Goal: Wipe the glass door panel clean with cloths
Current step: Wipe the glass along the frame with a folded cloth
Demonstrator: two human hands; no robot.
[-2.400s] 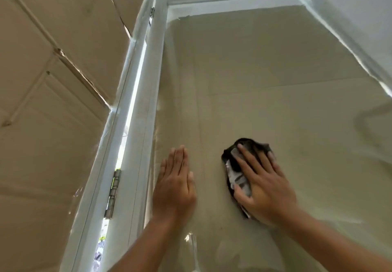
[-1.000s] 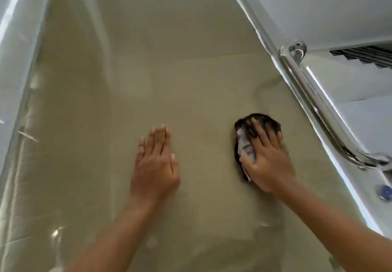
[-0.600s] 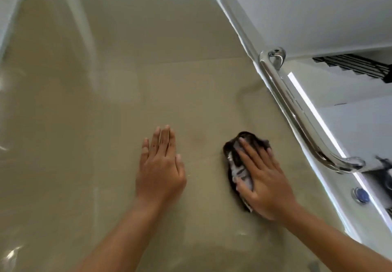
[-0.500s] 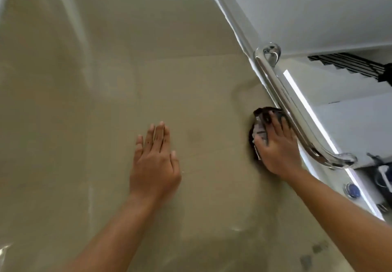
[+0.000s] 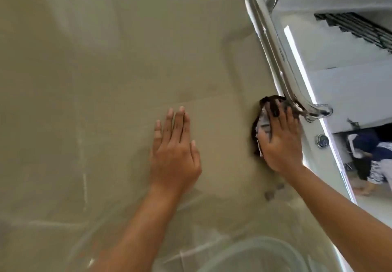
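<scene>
Glass of the door panel (image 5: 106, 81) is filling most of the view, tan-looking, with pale streaks and reflections running across its lower part. Dark cloth (image 5: 262, 123) is sitting bunched against the panel's right edge, right at the lower end of the chrome pull handle (image 5: 273, 44). The right hand (image 5: 280, 142) is pressing this wad flat to the glass, fingers spread and fairly straight, pushing rather than gripping. The left hand (image 5: 174, 157) is resting flat on the glass well to the left, fingers straight and close together, holding nothing.

Trouble is most likely sitting at the handle. The cloth could be catching on the lower mount and pulling out from under the palm, or the fingertips could be knocking the bar on an upward stroke. Two small dark smudges (image 5: 269, 195) are lying just below the right wrist, and a stroke hugging the edge may be missing them. The bare left palm is probably printing fresh marks on the glass it is bracing. Beyond the white door stile (image 5: 311, 161) a person (image 5: 373, 155) is bending low, so a hard push may be swinging the door their way.
</scene>
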